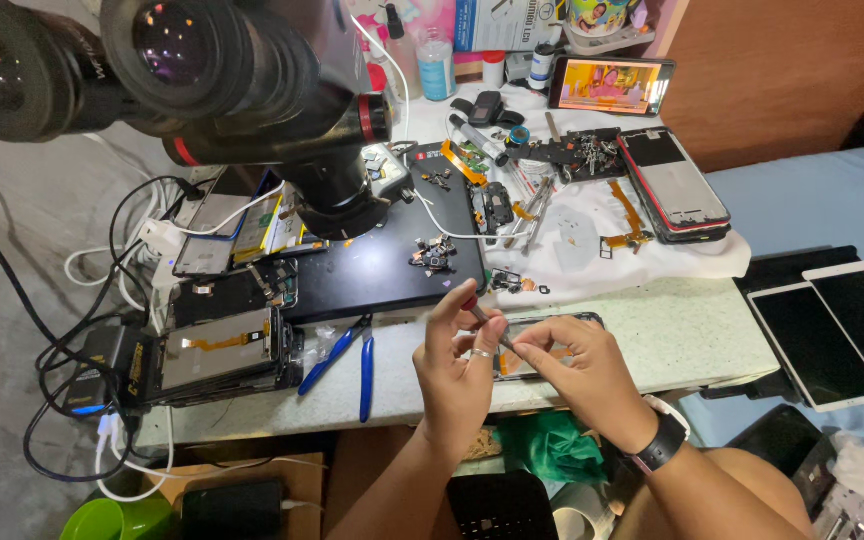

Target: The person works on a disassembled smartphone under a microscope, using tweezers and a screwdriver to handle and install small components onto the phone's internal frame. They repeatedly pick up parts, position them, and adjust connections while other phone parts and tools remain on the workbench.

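Left hand (pixel 457 365) pinching a red-tipped screwdriver (pixel 480 315) upright between fingertips; right hand (pixel 577 365) gripping its shaft, fingers closed. Both hovering over an opened phone frame (pixel 552 345) lying near the table edge (pixel 692 340), beside blue pliers (pixel 347 355).

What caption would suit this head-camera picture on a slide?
Both hands, left and right, hold a small screwdriver over an opened phone beside a microscope.

left hand (pixel 455 372): bare, a thin silver ring on one finger
right hand (pixel 582 372): bare, no ring showing
right wrist: black band, watch-like, with a white edge
forearms: bare, no sleeves
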